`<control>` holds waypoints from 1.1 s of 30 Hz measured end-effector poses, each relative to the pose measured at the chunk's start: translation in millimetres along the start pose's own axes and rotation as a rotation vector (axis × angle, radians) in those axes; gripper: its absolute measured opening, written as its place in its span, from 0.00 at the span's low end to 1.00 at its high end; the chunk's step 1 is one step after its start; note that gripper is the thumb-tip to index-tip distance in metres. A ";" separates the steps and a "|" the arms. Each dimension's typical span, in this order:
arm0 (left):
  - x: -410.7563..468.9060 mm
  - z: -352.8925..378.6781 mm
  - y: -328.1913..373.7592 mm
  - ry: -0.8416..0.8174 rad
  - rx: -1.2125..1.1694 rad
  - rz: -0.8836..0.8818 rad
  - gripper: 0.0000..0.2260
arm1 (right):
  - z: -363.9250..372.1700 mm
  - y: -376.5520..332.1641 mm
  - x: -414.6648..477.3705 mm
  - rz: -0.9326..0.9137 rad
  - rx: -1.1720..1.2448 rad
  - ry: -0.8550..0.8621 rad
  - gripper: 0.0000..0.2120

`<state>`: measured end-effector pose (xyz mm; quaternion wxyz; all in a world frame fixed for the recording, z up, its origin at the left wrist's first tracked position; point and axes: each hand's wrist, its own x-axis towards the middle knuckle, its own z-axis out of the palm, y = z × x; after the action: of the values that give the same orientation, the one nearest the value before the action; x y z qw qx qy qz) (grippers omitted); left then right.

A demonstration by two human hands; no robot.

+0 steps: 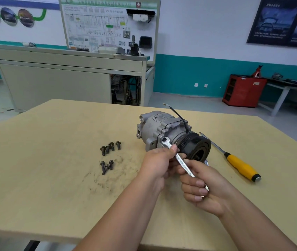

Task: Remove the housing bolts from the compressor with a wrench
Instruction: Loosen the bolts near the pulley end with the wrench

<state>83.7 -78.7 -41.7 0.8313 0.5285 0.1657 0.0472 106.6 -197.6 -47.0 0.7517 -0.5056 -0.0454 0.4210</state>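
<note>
We are gripping the wrench [179, 159] with both hands: left hand [159, 164] near its head, right hand [201, 185] around the handle. Its head is sitting on the compressor [164, 129] just beyond our hands (loose bolts [109, 155] lying left on the counter [53, 160]).

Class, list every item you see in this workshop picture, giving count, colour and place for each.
compressor: one, silver with black pulley, mid-table
wrench: one, silver, head at the compressor's flange
loose bolts: about seven, dark, in two clusters left of the compressor
screwdriver: one, yellow handle, right of the compressor
table: one, tan, foreground
red cabinet: one, on the floor at right
display board: one, white, at the back
left hand: pinches the wrench near its head
right hand: grips the wrench's lower shaft
</note>
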 end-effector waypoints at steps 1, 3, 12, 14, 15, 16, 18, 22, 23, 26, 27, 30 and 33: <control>0.9 0.5 0.0 -0.003 -0.022 -0.014 0.08 | -1.2 -1.6 -3.0 0.025 0.048 -0.055 0.13; 2.6 0.9 1.5 -0.005 -0.074 -0.053 0.08 | -4.2 -0.9 -10.3 0.070 0.175 -0.181 0.10; 4.1 0.6 1.9 -0.024 -0.160 -0.154 0.09 | -1.0 29.8 -32.8 -0.491 -0.863 0.371 0.20; 2.9 0.7 1.7 -0.023 -0.189 -0.162 0.09 | -0.7 36.3 -31.4 -0.655 -0.998 0.454 0.21; 2.4 0.6 1.6 -0.020 -0.204 -0.162 0.09 | -2.1 38.7 -31.0 -0.696 -0.996 0.472 0.22; 2.3 0.6 1.1 -0.017 -0.219 -0.161 0.09 | -4.1 40.3 -30.4 -0.713 -0.973 0.473 0.22; 1.6 1.5 0.3 -0.013 -0.243 -0.157 0.10 | -7.4 42.5 -29.5 -0.738 -0.923 0.451 0.23; 0.5 3.6 -0.5 -0.010 -0.286 -0.149 0.10 | -9.9 49.0 -23.9 -0.818 -0.902 0.459 0.24; 0.4 3.8 -0.5 -0.010 -0.295 -0.147 0.10 | -10.2 50.4 -21.6 -0.836 -0.891 0.465 0.25; -0.4 5.2 0.1 -0.008 -0.321 -0.150 0.10 | -9.7 52.8 -16.4 -0.920 -0.895 0.478 0.21; -0.5 5.7 0.2 -0.006 -0.333 -0.152 0.11 | -9.9 53.1 -15.4 -0.948 -0.904 0.477 0.19; 0.2 6.7 0.3 0.004 -0.376 -0.157 0.11 | -11.9 53.1 -12.8 -1.027 -0.944 0.453 0.17; 0.7 8.0 0.1 0.015 -0.426 -0.164 0.12 | -14.1 51.6 -11.2 -1.079 -0.995 0.425 0.14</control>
<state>87.0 -85.4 -38.7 0.9239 0.3252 0.2006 0.0172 76.0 -208.5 -91.0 0.5296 -0.7624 -0.3249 -0.1809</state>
